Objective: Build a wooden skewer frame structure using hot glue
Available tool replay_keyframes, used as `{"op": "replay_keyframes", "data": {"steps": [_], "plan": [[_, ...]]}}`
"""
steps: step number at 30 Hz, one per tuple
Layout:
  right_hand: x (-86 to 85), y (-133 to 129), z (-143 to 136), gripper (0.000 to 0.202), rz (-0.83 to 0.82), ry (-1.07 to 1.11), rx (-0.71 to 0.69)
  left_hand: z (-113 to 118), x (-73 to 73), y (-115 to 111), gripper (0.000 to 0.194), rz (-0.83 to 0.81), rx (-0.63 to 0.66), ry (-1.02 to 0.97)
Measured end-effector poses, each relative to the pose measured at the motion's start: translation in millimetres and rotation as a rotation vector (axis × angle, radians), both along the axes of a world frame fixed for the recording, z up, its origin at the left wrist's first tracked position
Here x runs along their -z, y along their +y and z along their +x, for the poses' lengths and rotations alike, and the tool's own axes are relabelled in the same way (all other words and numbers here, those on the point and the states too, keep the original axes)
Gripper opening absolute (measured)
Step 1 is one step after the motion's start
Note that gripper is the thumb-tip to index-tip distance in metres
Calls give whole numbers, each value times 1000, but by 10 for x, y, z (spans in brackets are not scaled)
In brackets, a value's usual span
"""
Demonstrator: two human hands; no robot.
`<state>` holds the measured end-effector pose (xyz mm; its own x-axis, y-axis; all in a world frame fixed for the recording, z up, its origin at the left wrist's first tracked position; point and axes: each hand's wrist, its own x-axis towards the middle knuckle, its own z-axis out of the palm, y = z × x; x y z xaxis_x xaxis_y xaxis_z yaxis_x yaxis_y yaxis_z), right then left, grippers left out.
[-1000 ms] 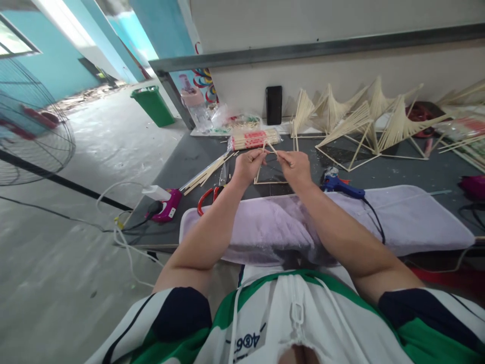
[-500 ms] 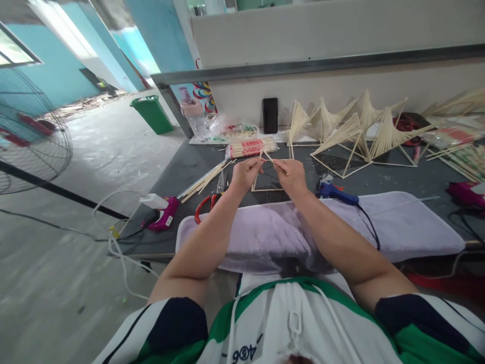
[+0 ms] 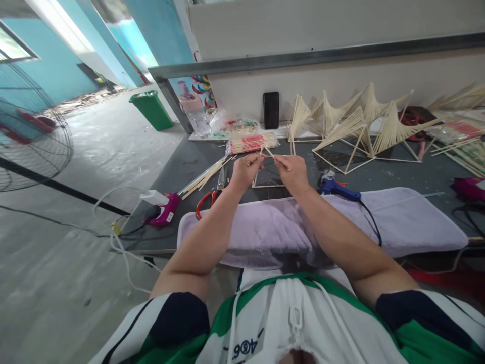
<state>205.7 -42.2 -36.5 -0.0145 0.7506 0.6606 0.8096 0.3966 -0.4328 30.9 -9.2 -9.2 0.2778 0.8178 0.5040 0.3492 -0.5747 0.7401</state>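
My left hand and my right hand are side by side over the dark table, fingers closed on thin wooden sticks that meet in a peak between them. Under and between the hands, a frame of sticks shows in part. Just behind lies a plastic-wrapped bundle of sticks. Loose sticks and red-handled scissors are to the left of my left hand. A blue glue gun rests to the right of my right hand.
Fanned stick models stand at the back right. A black phone leans on the wall beside a bottle. A lilac cloth covers the front edge; a magenta power strip with cords sits at the left corner.
The view has shifted slightly, so the table items appear a little higher. My hands keep nearly the same pose on the sticks.
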Motion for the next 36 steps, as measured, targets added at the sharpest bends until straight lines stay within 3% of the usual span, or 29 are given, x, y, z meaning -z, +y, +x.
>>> {"op": "replay_keyframes", "data": {"steps": [36], "plan": [[-3,12,2,30,10,-6,-20,7,-5,-12,28,-10,-6,-37]]}}
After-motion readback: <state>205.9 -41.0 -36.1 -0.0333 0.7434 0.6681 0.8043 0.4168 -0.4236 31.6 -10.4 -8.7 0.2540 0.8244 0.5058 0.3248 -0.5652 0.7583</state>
